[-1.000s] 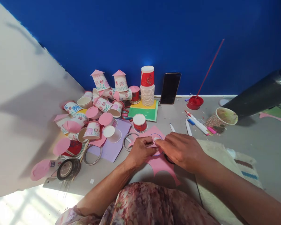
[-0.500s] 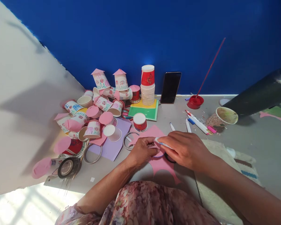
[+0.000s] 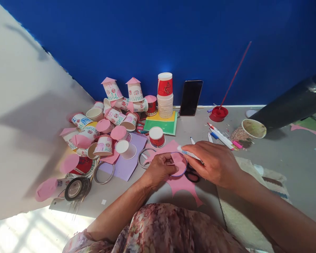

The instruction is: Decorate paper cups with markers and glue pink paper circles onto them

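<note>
My left hand (image 3: pixel 160 169) pinches the left edge of a round pink paper piece (image 3: pixel 179 164) that has a dark purple outline. In my right hand (image 3: pixel 213 163) is a white tube with blue print (image 3: pixel 191 154), probably glue, its tip close to the upper right rim of the paper circle. Whether the tip touches the paper I cannot tell. Beneath lies a pink paper sheet (image 3: pixel 185 188) with curved cut-outs. Black scissor handles (image 3: pixel 192 174) show beside the circle, partly covered by my right hand.
Many decorated paper cups with pink paper tops (image 3: pixel 104 146) are heaped at the left. Tape rolls (image 3: pixel 77 188) lie in front. A cup stack (image 3: pixel 165 95), a leaning phone (image 3: pixel 191 98), a red dish with a stick (image 3: pixel 218 113), markers (image 3: pixel 221 136) and a stained cup (image 3: pixel 249 133) stand behind.
My right hand has lifted slightly with the tube, away from the middle of the paper circle. More of the circle and the scissor handles now show. My left hand stays about in place.
</note>
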Available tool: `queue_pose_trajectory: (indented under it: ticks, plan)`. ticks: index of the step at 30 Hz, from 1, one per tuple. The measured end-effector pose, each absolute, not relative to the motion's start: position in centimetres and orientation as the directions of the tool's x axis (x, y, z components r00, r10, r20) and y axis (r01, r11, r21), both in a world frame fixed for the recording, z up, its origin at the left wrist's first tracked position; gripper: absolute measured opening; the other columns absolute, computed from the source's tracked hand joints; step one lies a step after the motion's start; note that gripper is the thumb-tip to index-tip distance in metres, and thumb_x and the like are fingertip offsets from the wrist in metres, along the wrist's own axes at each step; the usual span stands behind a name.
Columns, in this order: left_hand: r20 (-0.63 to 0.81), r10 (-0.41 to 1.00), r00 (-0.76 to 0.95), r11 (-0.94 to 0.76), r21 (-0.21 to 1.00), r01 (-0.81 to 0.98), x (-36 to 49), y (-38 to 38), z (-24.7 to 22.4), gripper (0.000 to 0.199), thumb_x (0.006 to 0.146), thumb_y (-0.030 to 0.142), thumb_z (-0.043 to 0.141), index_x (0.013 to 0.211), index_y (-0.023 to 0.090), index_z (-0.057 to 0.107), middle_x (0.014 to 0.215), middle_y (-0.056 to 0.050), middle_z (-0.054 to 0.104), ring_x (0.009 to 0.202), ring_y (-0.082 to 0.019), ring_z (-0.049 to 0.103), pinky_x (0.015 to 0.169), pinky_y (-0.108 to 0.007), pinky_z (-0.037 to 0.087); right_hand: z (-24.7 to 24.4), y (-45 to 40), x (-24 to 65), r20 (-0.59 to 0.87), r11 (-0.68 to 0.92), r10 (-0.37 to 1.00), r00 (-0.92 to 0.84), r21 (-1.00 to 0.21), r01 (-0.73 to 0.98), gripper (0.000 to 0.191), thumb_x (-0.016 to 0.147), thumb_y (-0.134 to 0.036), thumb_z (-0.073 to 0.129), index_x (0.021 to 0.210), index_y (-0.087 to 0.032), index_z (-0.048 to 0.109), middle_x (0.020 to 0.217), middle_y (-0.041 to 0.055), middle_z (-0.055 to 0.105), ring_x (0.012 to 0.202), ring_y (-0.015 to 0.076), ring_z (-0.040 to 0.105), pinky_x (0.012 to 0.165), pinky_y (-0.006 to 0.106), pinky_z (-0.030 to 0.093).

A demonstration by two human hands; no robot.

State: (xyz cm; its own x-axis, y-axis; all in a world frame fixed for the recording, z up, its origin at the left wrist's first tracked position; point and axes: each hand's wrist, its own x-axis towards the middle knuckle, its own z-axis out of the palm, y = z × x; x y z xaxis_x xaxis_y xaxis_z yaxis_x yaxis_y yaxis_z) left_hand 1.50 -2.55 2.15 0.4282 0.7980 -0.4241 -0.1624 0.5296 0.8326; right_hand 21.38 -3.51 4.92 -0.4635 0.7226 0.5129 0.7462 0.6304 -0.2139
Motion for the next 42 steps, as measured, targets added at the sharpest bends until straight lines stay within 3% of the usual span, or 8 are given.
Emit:
queue_pose_trajectory:
  ticks: [11,19,26,29,31,33,37,42]
  plan:
    - [-0.415,0.780,0.468,0.514,0.851,-0.103,1.4,-2.8,1.9,0.022,0.057,0.017,0.082,0.078,0.012,0.077,0.067,-0.001,0.066,0.063,-0.011,0.054,0.062,-0.023,0.036,3.9,-3.4,20.8,0.421,0.637,0.725,-0.545,-0.106,0.764,0.016,0.101,-0.023,0.056,0.098,-0.021,0.072,0.072,0.0024,0.070,0.066,0.0176,0.063,0.060,0.032,0.033]
    - [-0.453,0.826,0.334,0.524,0.836,-0.161,1.3,-2.6,1.3,0.023,0.057,0.021,0.084,0.076,0.012,0.074,0.067,-0.002,0.065,0.058,-0.010,0.052,0.058,-0.023,0.038,5.1,-3.0,22.0,0.497,0.569,0.786,-0.368,-0.348,0.745,0.014,0.100,-0.028,0.060,0.105,-0.024,0.072,0.094,0.0028,0.083,0.075,0.0190,0.075,0.067,0.030,0.044]
    - [-0.404,0.842,0.356,0.462,0.882,-0.093,1.3,-2.6,1.4,0.016,0.060,0.019,0.082,0.071,0.012,0.072,0.061,0.003,0.056,0.055,-0.007,0.044,0.054,-0.021,0.032,3.8,-3.2,20.9,0.415,0.591,0.776,-0.476,-0.213,0.778,0.017,0.099,-0.025,0.060,0.096,-0.020,0.075,0.080,0.0059,0.080,0.066,0.0205,0.072,0.059,0.032,0.038]
    - [-0.454,0.817,0.356,0.521,0.846,-0.116,1.3,-2.6,1.4,0.019,0.057,0.019,0.082,0.072,0.012,0.072,0.060,0.002,0.060,0.052,-0.008,0.049,0.051,-0.022,0.036,3.6,-2.3,21.6,0.440,0.456,0.861,-0.256,-0.441,0.773,0.020,0.099,-0.031,0.060,0.105,-0.022,0.077,0.088,0.0077,0.081,0.072,0.0215,0.071,0.063,0.032,0.042]
    - [-0.471,0.807,0.356,0.550,0.820,-0.161,1.3,-2.6,1.4,0.023,0.056,0.017,0.083,0.076,0.011,0.073,0.067,-0.001,0.067,0.055,-0.010,0.056,0.053,-0.023,0.042,3.9,-1.6,22.2,0.331,0.296,0.942,-0.051,-0.752,0.589,0.026,0.097,-0.038,0.062,0.113,-0.024,0.076,0.090,0.0066,0.081,0.068,0.0195,0.067,0.060,0.031,0.043]
    - [-0.469,0.810,0.352,0.560,0.797,-0.227,1.2,-2.5,1.4,0.027,0.055,0.016,0.085,0.079,0.011,0.074,0.075,-0.005,0.073,0.061,-0.012,0.062,0.057,-0.023,0.047,4.4,-0.9,22.5,0.109,0.097,0.993,0.048,-0.974,0.204,0.032,0.093,-0.043,0.065,0.116,-0.024,0.076,0.090,0.0061,0.079,0.063,0.0171,0.062,0.054,0.029,0.041]
    - [-0.455,0.809,0.371,0.570,0.762,-0.308,1.1,-2.2,1.4,0.037,0.055,0.016,0.088,0.088,0.010,0.074,0.077,-0.006,0.074,0.059,-0.012,0.062,0.051,-0.022,0.046,4.9,0.0,22.6,-0.213,-0.242,0.970,-0.117,-0.894,-0.377,0.033,0.070,-0.034,0.085,0.100,-0.022,0.078,0.095,0.0058,0.073,0.072,0.0150,0.059,0.055,0.026,0.043]
    - [-0.434,0.844,0.315,0.530,0.761,-0.373,1.1,-2.2,1.6,0.046,0.054,0.015,0.091,0.096,0.012,0.073,0.082,-0.006,0.076,0.061,-0.013,0.064,0.055,-0.023,0.050,3.5,-0.2,21.8,-0.274,-0.307,0.950,-0.148,-0.905,-0.295,0.033,0.062,-0.035,0.090,0.085,-0.021,0.071,0.070,-0.0043,0.056,0.062,0.0116,0.049,0.056,0.026,0.041]
